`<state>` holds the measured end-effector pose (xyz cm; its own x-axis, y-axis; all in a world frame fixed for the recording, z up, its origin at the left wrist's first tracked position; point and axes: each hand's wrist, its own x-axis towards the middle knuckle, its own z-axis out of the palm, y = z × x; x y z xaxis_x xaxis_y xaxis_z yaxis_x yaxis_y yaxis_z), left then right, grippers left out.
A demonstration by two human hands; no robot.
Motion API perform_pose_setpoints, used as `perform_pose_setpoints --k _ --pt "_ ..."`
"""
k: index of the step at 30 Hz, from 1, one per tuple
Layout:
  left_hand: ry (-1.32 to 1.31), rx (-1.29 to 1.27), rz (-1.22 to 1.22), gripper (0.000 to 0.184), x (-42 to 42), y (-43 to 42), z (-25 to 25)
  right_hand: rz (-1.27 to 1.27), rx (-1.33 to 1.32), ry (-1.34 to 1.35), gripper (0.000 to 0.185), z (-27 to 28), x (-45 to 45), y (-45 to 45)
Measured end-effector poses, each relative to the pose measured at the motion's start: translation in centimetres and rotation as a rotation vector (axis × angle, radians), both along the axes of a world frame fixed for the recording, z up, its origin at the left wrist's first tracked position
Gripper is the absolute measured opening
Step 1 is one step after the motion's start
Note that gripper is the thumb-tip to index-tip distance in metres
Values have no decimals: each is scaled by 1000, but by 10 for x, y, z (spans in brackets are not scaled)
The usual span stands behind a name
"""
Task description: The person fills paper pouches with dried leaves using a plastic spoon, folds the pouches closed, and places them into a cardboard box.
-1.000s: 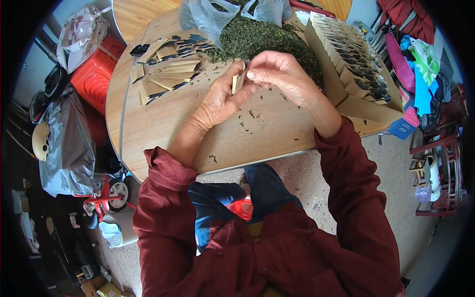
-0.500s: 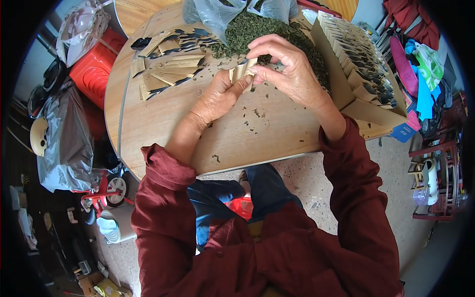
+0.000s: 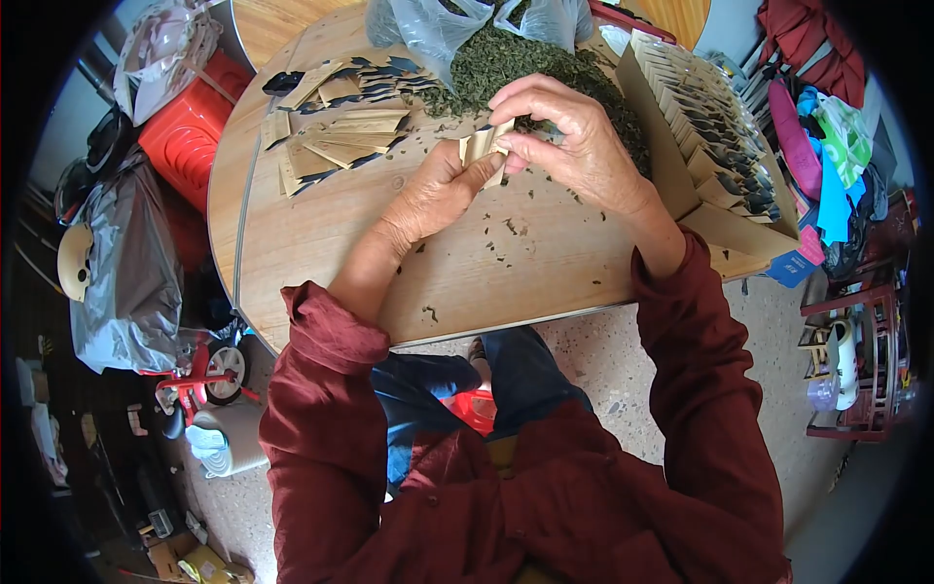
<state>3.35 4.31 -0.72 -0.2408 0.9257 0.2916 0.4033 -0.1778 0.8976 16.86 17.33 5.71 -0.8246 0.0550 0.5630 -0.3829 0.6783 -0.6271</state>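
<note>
A small tan paper packet (image 3: 480, 146) is held between both hands above the wooden table (image 3: 467, 263). My left hand (image 3: 435, 193) grips its lower left part, thumb across the front. With thumb and fingertips, my right hand (image 3: 574, 146) pinches its right edge. Behind the hands lies a heap of dried green leaves (image 3: 525, 63). Flat tan packets (image 3: 350, 141) with dark ends are fanned out on the left of the table, with more in rows behind them. To the right, a cardboard box (image 3: 744, 234) holds several upright packets.
Clear plastic bags (image 3: 433, 34) rest at the back of the leaf heap. A small black object (image 3: 282, 83) lies at the table's back left. Leaf crumbs dot the wood. Beyond the table are a red plastic stool (image 3: 190, 136) on the left and coloured bags (image 3: 837, 146) on the right.
The packet has turned from nearly edge-on to face the camera, and my right hand's fingers have shifted around its right edge. The view has moved slightly.
</note>
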Motion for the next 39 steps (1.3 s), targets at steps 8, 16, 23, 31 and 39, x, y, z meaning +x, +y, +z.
perform_pose_setpoints --k 8,16,23,31,39 --pt "-30 25 -23 24 1 -2 4 43 99 17 8 6 -5 2" --pt "-28 40 -76 15 -4 1 -5 74 539 -102 13 20 -12 7" --pt "-161 -45 -122 25 0 -3 3 55 494 -401 20 18 -22 6" --pt "463 305 475 80 2 -5 14 -192 18 -290 41 31 -33 14" --pt "431 139 481 67 -1 -9 13 111 -157 -697 24 31 -30 20"
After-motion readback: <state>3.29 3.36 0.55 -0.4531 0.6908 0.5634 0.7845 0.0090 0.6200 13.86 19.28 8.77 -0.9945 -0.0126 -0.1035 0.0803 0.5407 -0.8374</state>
